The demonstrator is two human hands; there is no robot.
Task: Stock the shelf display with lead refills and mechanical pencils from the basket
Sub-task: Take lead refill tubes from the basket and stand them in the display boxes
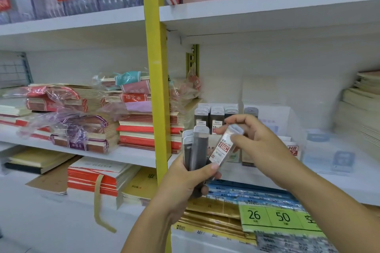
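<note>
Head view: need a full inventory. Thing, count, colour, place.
held refill cases: at least three, dark with pale caps, upright in the left hand
labelled refill case: one, clear with a red and white label, tilted between both hands
shelved refill cases: several rows, dark with grey caps, middle shelf behind the hands
notebook stacks: many, mostly red, purple and teal, left bay
yellow post: one, upright between the bays
green price cards: two numbers readable, lower right
left hand: grips the bundle
right hand: fingers pinch the labelled case's cap
</note>
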